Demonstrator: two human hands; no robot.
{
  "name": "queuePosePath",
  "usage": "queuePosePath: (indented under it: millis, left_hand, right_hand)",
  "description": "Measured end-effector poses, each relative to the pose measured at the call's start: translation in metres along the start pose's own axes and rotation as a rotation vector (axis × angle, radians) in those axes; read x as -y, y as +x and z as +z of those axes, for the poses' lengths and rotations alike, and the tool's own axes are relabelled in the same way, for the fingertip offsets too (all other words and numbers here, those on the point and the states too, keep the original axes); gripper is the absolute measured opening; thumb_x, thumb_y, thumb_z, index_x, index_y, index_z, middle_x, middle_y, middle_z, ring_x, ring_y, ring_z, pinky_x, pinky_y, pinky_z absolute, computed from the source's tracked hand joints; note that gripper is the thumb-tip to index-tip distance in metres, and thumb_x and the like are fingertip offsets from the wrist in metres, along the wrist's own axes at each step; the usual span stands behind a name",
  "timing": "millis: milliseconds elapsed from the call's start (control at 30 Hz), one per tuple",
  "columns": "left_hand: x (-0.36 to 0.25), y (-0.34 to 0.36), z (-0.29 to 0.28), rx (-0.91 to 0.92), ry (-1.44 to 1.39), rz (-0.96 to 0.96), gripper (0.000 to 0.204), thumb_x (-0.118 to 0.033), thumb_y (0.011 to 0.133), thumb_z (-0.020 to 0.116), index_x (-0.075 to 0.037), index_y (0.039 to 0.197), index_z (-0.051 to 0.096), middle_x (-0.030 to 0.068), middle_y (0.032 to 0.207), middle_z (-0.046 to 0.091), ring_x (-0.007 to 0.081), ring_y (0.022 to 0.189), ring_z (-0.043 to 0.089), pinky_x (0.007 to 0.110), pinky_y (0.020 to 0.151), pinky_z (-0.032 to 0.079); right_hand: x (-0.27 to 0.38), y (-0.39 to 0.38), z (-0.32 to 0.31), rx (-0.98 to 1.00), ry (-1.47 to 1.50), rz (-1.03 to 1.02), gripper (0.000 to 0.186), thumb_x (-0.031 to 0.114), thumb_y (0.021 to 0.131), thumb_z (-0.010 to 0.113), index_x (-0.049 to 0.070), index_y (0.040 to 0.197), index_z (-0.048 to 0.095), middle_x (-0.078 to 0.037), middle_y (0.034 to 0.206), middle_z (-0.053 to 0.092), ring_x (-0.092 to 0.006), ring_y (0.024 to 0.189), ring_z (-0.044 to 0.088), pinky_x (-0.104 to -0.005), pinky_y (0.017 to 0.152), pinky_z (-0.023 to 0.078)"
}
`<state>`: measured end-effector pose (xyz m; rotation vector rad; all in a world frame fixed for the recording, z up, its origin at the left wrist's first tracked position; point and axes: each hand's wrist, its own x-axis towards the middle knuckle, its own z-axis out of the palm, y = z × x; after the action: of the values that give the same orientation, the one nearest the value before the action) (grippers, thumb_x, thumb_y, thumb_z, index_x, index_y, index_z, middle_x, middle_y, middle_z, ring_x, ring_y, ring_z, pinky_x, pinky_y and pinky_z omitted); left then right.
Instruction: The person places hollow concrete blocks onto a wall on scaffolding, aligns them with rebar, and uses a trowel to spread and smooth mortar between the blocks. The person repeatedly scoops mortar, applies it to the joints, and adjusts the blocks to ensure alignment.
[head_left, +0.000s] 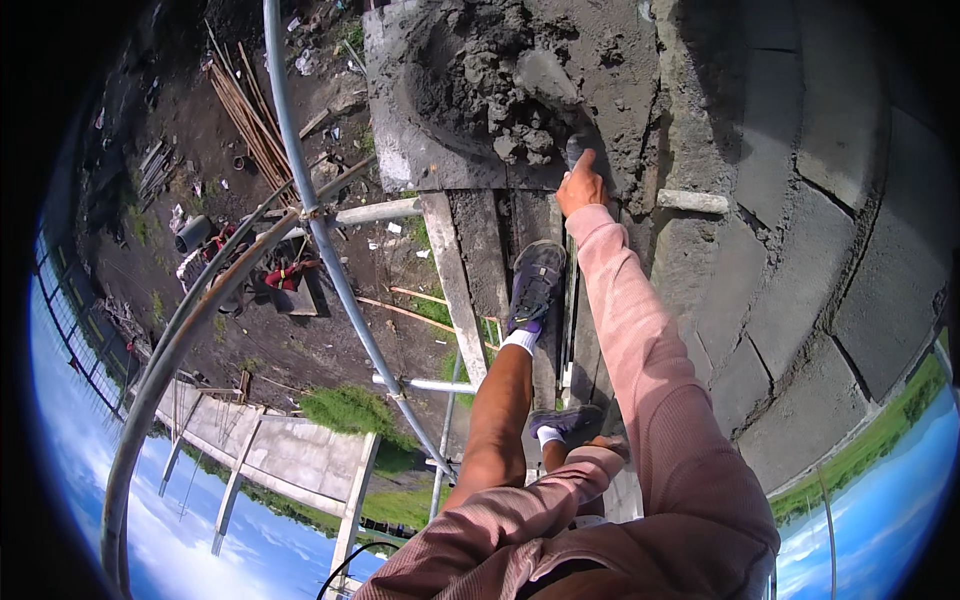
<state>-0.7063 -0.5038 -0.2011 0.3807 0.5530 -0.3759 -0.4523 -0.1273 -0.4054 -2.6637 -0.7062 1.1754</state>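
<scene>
At the upper middle of the frame, the right hand (581, 186) grips what looks like a grey metal trowel (548, 80) in wet grey mortar (478, 70); the left hand (610, 446) is mostly hidden, grip untold.

Pink ribbed long sleeves (640, 340), white socks (519, 341), purple-grey shoes (536, 285).

The left hand (610, 447) is mostly hidden behind the pink sleeve near the knee, so its grip cannot be told. The right hand (580, 185) covers the trowel (545, 80) handle; its fingers curl out of sight. The mortar board (400, 150) is cut off at its far edge. Things on the ground (200, 250) below are too small to tell.
</scene>
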Motion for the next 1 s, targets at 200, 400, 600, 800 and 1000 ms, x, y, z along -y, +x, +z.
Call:
queuePosePath:
  millis: [200, 400, 600, 800, 1000]
  left_hand:
    - [-0.11, -0.016, 0.021, 0.529, -1.749, 0.034, 0.019, -0.021, 0.097, 0.053, -0.006, 0.109, 0.056, 0.0076, 0.082, 0.057, 0.0214, 0.068, 0.058, 0.032, 0.063, 0.051]
    - [-0.138, -0.021, 0.038, 0.853, -2.361, -0.24, 0.018, -0.02, 0.098, 0.05, -0.006, 0.109, 0.051, 0.0063, 0.077, 0.052, 0.0189, 0.057, 0.053, 0.031, 0.054, 0.05]
    - [-0.059, -0.017, 0.043, 0.462, -2.177, -0.167, 0.016, -0.019, 0.099, 0.051, -0.005, 0.106, 0.054, 0.0051, 0.082, 0.054, 0.016, 0.063, 0.053, 0.028, 0.058, 0.048]
    - [-0.026, -0.004, 0.013, -0.082, -0.343, -0.11, 0.018, -0.021, 0.099, 0.051, -0.006, 0.104, 0.06, 0.0043, 0.086, 0.058, 0.015, 0.073, 0.055, 0.027, 0.066, 0.048]
    - [-0.026, -0.016, -0.02, -0.253, 0.31, -0.494, 0.022, -0.023, 0.1, 0.052, -0.006, 0.102, 0.066, 0.0036, 0.09, 0.061, 0.0141, 0.083, 0.057, 0.026, 0.073, 0.047]
  right_hand:
    - [-0.068, -0.031, -0.027, -0.059, -0.096, -0.182, 0.074, 0.015, 0.086, 0.067, -0.002, 0.146, 0.027, -0.029, 0.103, 0.067, -0.0397, 0.089, 0.069, -0.0433, 0.078, 0.055]
    - [-0.058, -0.012, -0.039, 0.481, 0.854, 0.333, 0.024, -0.001, 0.081, 0.061, 0.009, 0.092, 0.042, -0.002, 0.059, 0.04, -0.0125, 0.041, 0.04, -0.0339, 0.038, 0.033]
    - [-0.004, 0.062, -0.04, 0.846, 0.968, 0.072, 0.025, 0.004, 0.081, 0.066, 0.011, 0.087, 0.043, 0.002, 0.058, 0.041, -0.0087, 0.041, 0.039, -0.0286, 0.037, 0.033]
    - [-0.031, -0.02, -0.094, 0.861, 1.108, -0.123, 0.025, 0.005, 0.08, 0.066, 0.009, 0.091, 0.044, 0.001, 0.06, 0.044, -0.0074, 0.042, 0.04, -0.0285, 0.037, 0.035]
    - [-0.095, -0.178, -0.143, 0.762, 1.236, -0.212, 0.023, 0.003, 0.081, 0.064, 0.005, 0.092, 0.045, 0.0, 0.058, 0.045, -0.0093, 0.041, 0.041, -0.0299, 0.036, 0.035]
